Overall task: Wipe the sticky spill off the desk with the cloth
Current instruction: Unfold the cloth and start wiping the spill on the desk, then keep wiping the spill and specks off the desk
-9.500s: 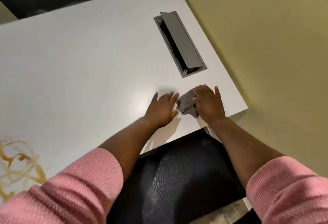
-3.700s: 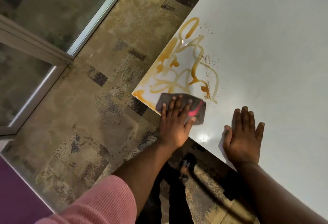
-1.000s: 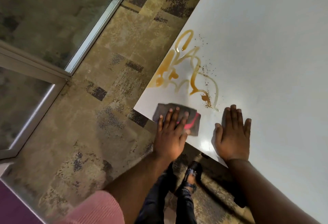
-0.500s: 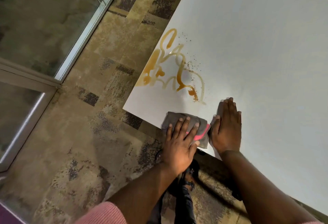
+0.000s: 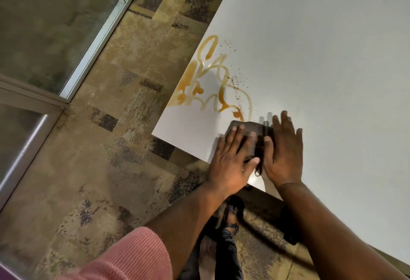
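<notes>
A sticky amber spill loops across the near left corner of the white desk, with dark specks scattered to its right. A dark grey cloth lies on the desk just below the spill's lower end. My left hand presses flat on the cloth's left part. My right hand lies flat beside it, its thumb edge on the cloth's right side. Both hands are motion-blurred, and most of the cloth is hidden under them.
The desk's left edge and near corner drop to a patterned brown carpet. A glass partition with a metal frame runs along the left. My legs and a dark shoe show below the desk's near edge.
The cloth has slid right along the near edge and then up toward the spill's lower end. My right hand has closed in against the cloth; the strip below the spill is wiped.
</notes>
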Demonstrator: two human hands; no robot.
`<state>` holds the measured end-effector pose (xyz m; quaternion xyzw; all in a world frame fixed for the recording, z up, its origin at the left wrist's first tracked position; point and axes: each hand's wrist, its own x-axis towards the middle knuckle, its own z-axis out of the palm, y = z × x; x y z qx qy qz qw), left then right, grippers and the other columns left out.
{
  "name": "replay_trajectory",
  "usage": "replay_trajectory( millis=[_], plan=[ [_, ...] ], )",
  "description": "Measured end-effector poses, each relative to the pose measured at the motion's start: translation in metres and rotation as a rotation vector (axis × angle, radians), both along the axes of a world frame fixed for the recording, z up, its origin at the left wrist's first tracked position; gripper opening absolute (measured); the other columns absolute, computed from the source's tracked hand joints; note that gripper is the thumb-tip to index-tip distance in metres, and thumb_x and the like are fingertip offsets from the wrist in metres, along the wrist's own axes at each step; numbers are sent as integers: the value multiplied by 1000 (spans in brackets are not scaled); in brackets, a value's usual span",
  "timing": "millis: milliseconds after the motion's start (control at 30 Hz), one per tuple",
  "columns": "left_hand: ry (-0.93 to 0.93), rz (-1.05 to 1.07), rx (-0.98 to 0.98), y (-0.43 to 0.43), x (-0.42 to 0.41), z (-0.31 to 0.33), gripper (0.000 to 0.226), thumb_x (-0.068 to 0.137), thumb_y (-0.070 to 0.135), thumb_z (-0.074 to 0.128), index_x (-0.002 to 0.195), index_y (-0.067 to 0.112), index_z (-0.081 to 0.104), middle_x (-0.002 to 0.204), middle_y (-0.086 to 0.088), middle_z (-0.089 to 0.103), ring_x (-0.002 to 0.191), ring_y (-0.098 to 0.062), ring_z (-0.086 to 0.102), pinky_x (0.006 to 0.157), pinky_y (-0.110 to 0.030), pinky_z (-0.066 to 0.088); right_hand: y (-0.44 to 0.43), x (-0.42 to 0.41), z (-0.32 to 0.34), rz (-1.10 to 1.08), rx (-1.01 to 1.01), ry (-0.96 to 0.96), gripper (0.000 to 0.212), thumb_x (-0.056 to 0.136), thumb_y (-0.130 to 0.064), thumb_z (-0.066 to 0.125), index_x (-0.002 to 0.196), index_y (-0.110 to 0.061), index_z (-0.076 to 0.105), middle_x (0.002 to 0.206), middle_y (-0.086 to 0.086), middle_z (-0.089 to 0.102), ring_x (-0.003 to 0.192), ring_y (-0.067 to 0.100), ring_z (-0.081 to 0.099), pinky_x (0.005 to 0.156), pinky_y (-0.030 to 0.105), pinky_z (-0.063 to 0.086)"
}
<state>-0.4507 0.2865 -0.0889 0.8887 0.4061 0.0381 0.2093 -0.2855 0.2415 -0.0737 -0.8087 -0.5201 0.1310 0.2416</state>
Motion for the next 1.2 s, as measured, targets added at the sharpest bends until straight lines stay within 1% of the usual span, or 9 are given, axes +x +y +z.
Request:
replay_trajectory(
  millis=[100,167,200,300,433,667,867,1067,1200],
  plan=[
    [112,273,19,23,-46,-4,79,104,61,23,165,16,0,173,-8,-4,160,-23,-9,130,-46,-4,12,-20,-2,250,-86,-145,56,106,-41,38,158,-20,41,167,7,37,155,29,30,124,52,21],
    [234,398,-10,41,-64,-8,82,104,61,19,164,9,-1,172,-13,-6,160,-26,-11,130,-49,-2,15,-34,-10,307,-194,-189,59,107,-47,34,161,-24,37,169,2,34,157,28,25,126,54,15],
    [270,406,-27,47,-67,-12,84,104,62,18,163,6,-1,172,-15,-6,159,-28,-11,130,-49,-1,15,-38,-14,296,-233,-199,60,108,-49,31,163,-26,33,171,0,30,159,27,21,128,56,10],
    [308,342,-39,52,-65,-19,86,104,62,22,162,1,3,171,-19,-2,160,-32,-8,129,-51,0,18,-42,-24,246,-262,-234,60,109,-51,27,164,-28,28,172,-1,26,159,28,19,127,56,4],
    [305,329,-19,53,-66,-23,87,104,61,23,162,-2,6,171,-22,1,160,-34,-5,129,-53,1,25,-49,-25,192,-264,-253,59,109,-50,29,164,-27,30,171,0,28,158,29,23,127,58,7],
    [339,309,-34,55,-64,-18,88,103,63,13,161,-2,1,170,-23,-3,159,-35,-7,129,-53,-2,1,-48,-29,296,-223,-285,58,108,-46,39,162,-27,33,169,0,33,156,28,30,127,56,11],
    [357,307,-60,56,-63,-16,89,102,63,9,160,-2,-7,170,-22,-11,158,-34,-14,128,-51,-9,60,-45,-28,122,-255,-252,56,110,-43,31,164,-27,30,170,0,32,158,27,26,127,58,14],
    [345,286,-74,57,-65,-13,88,103,62,10,160,-2,-5,169,-23,-12,158,-35,-18,128,-54,-6,12,-64,-36,245,-234,-271,57,111,-43,32,165,-28,24,173,-2,25,160,24,21,129,57,11],
    [339,276,-45,56,-67,-18,88,104,63,10,160,-3,-4,169,-24,-10,158,-35,-16,128,-54,-6,40,-46,-35,221,-222,-280,56,111,-43,30,165,-27,26,171,-2,29,158,25,25,128,56,14]
  ],
)
